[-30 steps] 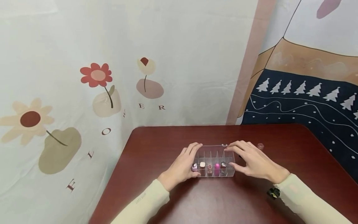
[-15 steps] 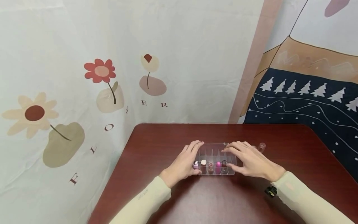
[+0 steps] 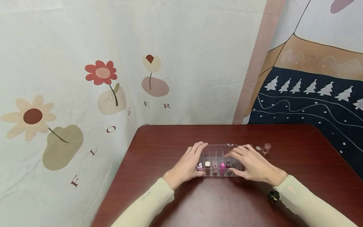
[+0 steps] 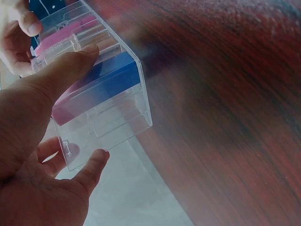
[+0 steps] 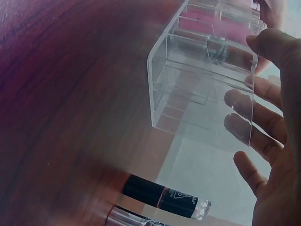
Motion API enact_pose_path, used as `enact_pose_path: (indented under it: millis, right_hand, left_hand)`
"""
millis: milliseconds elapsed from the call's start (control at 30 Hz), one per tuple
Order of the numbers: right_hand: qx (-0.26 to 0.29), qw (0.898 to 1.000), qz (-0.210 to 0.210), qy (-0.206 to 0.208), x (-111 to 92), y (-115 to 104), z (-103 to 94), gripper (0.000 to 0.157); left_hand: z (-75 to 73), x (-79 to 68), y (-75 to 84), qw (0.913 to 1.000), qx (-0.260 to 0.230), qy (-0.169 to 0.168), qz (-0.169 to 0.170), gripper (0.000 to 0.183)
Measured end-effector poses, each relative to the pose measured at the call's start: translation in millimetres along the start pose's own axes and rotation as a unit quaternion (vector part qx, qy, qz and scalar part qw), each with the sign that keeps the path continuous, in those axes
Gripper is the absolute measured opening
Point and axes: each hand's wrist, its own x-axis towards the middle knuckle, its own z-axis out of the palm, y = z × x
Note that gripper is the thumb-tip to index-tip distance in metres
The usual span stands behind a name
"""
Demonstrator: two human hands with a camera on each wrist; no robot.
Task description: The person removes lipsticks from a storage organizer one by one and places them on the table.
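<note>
A clear lipstick organizer (image 3: 212, 153) stands on the table with several lipsticks upright in its front row. In the head view a lilac lipstick (image 3: 199, 167) is at the left, followed by a white-topped one (image 3: 207, 168), a rosy one (image 3: 215, 169), a magenta one (image 3: 222, 169) and a dark-capped one (image 3: 228, 166). My left hand (image 3: 185, 165) grips the left end, thumb across the front and fingers toward the back. At the right end, my right hand (image 3: 252, 164) holds the organizer, its thumb at the front; its fingertips (image 5: 237, 103) lie against the clear side.
Behind my right hand, a clear-capped lipstick (image 3: 266, 148) and another lipstick (image 3: 258, 148) stand on the table. A black lipstick (image 5: 160, 197) shows near the organizer in the right wrist view. The dark red tabletop (image 3: 167, 138) ends at a curtain (image 3: 198, 94) printed with flowers.
My right hand has shifted slightly left along the organizer, and the lipsticks behind it show more. The head view has turned a little. Both hands stay at the organizer's ends.
</note>
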Motion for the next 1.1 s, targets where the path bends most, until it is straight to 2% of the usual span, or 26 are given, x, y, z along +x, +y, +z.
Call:
enact_pose_path:
  millis: [233, 533, 833, 1100]
  right_hand:
    - [-0.005, 1.0, 0.008, 0.011, -4, -3, 1.5, 0.034]
    - [0.007, 0.999, 0.021, 0.026, -5, -7, -1.7, 0.021]
    - [0.013, 0.999, 0.023, 0.035, -5, -9, -7.2, 0.023]
    - [0.038, 0.998, 0.031, 0.03, -6, -12, -11.1, 0.025]
  left_hand:
    - [1.5, 1.2, 1.1, 1.0, -0.001, 0.005, 0.005, 0.124]
    - [7.6, 3.8, -7.5, 0.9987, -0.007, 0.029, 0.042, 0.129]
    - [1.9, 4.7, 0.8, 0.9999, 0.007, 0.006, 0.014, 0.124]
    - [0.7, -0.1, 0.9, 1.0, 0.004, 0.007, 0.004, 0.124]
